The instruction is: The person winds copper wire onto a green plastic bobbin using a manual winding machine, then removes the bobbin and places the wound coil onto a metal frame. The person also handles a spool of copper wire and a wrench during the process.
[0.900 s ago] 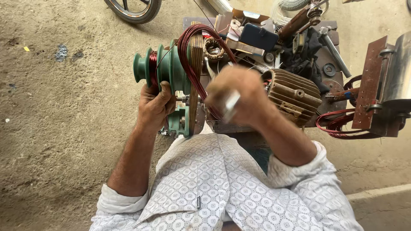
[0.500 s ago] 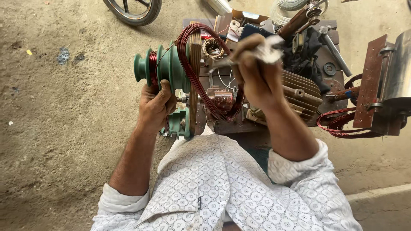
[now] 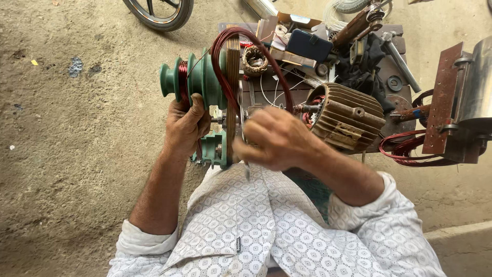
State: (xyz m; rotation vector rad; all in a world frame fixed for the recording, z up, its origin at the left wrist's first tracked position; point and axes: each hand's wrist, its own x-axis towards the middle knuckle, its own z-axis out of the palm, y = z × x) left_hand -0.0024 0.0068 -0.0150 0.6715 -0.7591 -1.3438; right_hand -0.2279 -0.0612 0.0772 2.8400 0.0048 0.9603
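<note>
Head view shows right hand (image 3: 277, 138), raised before, now lower and curled at the crank, while left hand (image 3: 185, 125) grips green stepped winding former (image 3: 197, 77).

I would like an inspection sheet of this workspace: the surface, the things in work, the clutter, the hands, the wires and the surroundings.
Surface: dark wooden bench, crowded, little bare area.
Job's things: green stepped winding former on a green stand, with a loop of red copper wire over it; ribbed motor housing lies on its side beside it.
Clutter: small wound coil, dark blue box, black cloth, metal rod.
Hands: left hand grips the former; right hand is blurred beside the stand, closed, contents unclear.
Cables: loose red wire coils at right.
Surroundings: concrete floor, a wheel at top, a metal machine at right.
</note>
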